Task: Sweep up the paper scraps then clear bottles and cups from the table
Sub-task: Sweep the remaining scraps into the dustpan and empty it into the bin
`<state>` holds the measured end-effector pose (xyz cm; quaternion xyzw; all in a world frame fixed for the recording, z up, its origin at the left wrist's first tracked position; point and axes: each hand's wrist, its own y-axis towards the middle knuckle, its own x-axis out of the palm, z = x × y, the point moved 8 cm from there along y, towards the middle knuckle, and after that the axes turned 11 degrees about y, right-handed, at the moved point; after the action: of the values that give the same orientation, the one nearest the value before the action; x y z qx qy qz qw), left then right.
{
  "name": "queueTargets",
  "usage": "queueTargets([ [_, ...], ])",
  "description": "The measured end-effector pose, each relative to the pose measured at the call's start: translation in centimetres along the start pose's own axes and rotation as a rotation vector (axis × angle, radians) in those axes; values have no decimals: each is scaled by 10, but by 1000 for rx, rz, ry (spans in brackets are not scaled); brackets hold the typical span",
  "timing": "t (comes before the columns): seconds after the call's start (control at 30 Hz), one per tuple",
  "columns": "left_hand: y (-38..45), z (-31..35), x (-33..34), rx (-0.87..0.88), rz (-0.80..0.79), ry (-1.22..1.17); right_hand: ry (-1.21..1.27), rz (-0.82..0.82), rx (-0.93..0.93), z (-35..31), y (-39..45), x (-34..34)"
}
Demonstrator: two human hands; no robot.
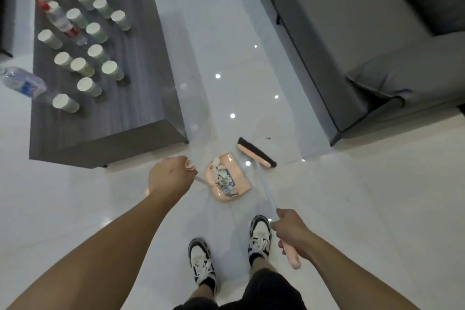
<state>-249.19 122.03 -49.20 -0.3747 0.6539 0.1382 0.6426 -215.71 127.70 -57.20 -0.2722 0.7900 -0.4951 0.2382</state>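
Note:
My left hand (169, 175) is closed around the handle of a peach dustpan (239, 178) that rests on the white floor and holds a heap of paper scraps (224, 178). My right hand (292, 233) grips the long handle of a broom, whose peach and black head (256, 152) lies on the floor just right of the pan. On the dark wooden table (141, 98) at the upper left stand several white paper cups (83, 66) and plastic bottles (61, 21). One bottle (22, 82) juts past the table's left edge.
A grey sofa (364, 40) fills the upper right, with a strip of glossy tiled floor (226, 45) between it and the table. My two feet in black and white trainers (260, 234) stand just below the dustpan. A small dark speck (268, 138) lies near the broom head.

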Motion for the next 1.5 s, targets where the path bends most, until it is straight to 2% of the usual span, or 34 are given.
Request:
queueTargets([
  [0.13, -6, -3, -1, -4, 2, 4, 45, -114, 61, 17, -30, 25],
  [0.33, -30, -29, 12, -22, 0, -78, 269, -147, 128, 25, -65, 19],
  [0.53, -69, -95, 33, -165, 0, -265, 103, -10, 22, 18, -93, 27],
  [0.7, -114, -148, 48, -335, -2, -408, -45, 0, -43, -4, -88, 63],
  [0.83, -166, -193, 66, -530, 9, -498, -181, -84, -70, -16, -70, 100],
  [1.07, -336, -250, 117, -1045, 13, -664, -496, -321, -84, -10, -68, 201],
  [1.3, -516, -309, 170, -1473, 29, -728, -947, -530, -103, 58, -125, 358],
  [1.5, -675, -353, 218, -1782, 60, -715, -1255, -681, -145, 148, -193, 494],
])
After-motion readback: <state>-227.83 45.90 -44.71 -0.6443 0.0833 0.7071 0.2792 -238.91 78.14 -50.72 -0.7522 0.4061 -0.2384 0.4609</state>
